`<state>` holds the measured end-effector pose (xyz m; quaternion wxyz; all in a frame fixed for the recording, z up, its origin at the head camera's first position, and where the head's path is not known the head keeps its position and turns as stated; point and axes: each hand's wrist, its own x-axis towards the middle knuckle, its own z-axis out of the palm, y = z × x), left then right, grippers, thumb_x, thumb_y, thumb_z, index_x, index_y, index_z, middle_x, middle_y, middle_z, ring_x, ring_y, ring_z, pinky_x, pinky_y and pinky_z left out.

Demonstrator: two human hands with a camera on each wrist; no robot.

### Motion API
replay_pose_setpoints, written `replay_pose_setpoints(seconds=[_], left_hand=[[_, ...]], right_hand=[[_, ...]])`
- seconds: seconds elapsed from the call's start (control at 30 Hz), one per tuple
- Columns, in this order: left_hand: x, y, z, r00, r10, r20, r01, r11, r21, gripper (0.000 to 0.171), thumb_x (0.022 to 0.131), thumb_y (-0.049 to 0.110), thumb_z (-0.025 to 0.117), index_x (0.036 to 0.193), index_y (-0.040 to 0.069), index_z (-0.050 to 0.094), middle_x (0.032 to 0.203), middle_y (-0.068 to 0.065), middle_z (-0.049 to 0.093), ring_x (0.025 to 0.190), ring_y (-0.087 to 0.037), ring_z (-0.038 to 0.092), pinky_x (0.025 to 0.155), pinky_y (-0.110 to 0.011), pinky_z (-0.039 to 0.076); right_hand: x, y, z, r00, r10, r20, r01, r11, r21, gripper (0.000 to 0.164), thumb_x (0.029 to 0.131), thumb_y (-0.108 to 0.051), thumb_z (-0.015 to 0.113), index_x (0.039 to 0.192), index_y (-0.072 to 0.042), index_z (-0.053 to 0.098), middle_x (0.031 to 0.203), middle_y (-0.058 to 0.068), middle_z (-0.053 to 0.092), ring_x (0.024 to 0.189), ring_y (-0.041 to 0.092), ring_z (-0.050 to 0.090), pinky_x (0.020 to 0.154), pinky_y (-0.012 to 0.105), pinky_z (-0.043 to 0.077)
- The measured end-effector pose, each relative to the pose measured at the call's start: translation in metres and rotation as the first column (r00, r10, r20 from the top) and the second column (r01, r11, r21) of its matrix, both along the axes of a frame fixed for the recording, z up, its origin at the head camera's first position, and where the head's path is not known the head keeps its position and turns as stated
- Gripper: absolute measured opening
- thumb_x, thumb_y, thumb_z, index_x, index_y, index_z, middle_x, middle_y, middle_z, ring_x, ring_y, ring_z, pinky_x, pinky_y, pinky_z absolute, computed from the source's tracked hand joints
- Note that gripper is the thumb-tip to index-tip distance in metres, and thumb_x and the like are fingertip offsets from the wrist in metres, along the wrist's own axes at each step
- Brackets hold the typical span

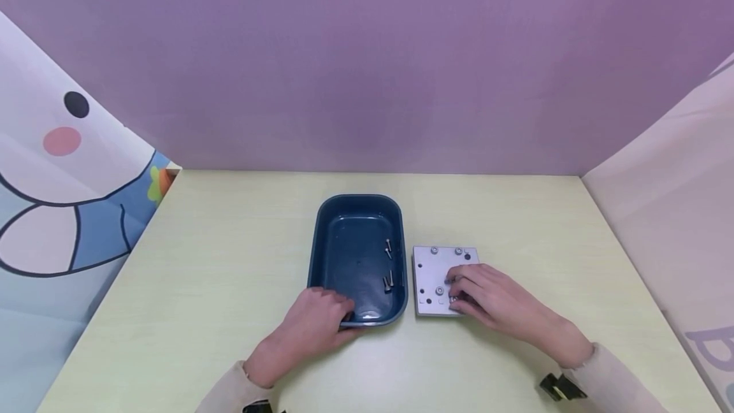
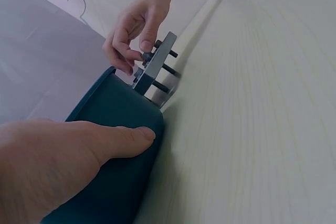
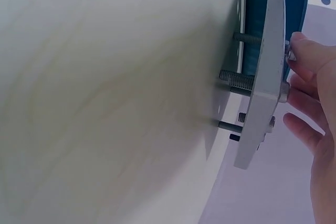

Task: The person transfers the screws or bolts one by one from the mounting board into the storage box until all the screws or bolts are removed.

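Observation:
My left hand (image 1: 315, 320) grips the near left corner of a dark blue plastic tray (image 1: 350, 241), fingers over the rim and thumb (image 2: 123, 141) along the outer wall. To the right of the tray, a square metal plate (image 1: 431, 273) stands raised on screws whose threaded shanks (image 3: 240, 81) stick out below it. My right hand (image 1: 501, 301) is over the plate's near right part, thumb and fingertips pinching the head of a socket-head screw (image 3: 287, 51). Other screw heads (image 1: 439, 290) sit on the plate's top, and several holes show there.
Several loose screws (image 1: 388, 282) lie along the right side inside the tray. The pale wooden tabletop (image 1: 241, 241) spreads around both things. A purple cloth wall (image 1: 367, 81) rises behind the table, with printed cloth (image 1: 63, 209) at the left.

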<state>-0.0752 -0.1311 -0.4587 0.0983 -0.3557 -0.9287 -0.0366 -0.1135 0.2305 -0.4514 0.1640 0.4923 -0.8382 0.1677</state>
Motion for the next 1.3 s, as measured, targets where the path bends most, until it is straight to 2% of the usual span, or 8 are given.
replay_pose_setpoints(seconds=[0.87,1.17,1.3], left_hand=[[-0.001,0.002,0.000,1.000,-0.004,-0.010,0.004,1.000,0.020,0.044,0.085,0.057,0.078,0.068,0.022,0.056,0.066,0.010,0.064,0.057,-0.010,0.060,0.054,-0.027,0.042],[-0.001,0.002,0.000,1.000,0.000,-0.008,0.001,1.000,0.016,0.044,0.085,0.057,0.078,0.069,0.022,0.057,0.067,0.010,0.065,0.058,-0.010,0.060,0.055,-0.027,0.042],[-0.001,0.001,-0.001,1.000,0.001,-0.005,-0.001,1.000,0.018,0.043,0.085,0.057,0.078,0.070,0.022,0.058,0.067,0.010,0.065,0.058,-0.010,0.060,0.055,-0.027,0.043]], right_hand=[[-0.002,0.001,0.012,1.000,0.019,-0.023,-0.019,1.000,-0.004,0.022,0.104,-0.035,0.062,0.102,-0.014,0.068,0.117,0.002,0.067,0.103,0.018,0.066,0.094,0.039,0.053],[-0.004,0.000,0.017,1.000,0.023,-0.017,-0.023,1.000,0.005,0.024,0.105,-0.034,0.060,0.102,-0.012,0.068,0.116,0.002,0.067,0.101,0.017,0.065,0.093,0.037,0.054],[-0.007,-0.002,0.020,0.999,0.029,-0.017,-0.028,0.999,0.014,0.031,0.107,-0.038,0.054,0.101,-0.011,0.068,0.115,0.003,0.067,0.103,0.017,0.065,0.095,0.035,0.052]])
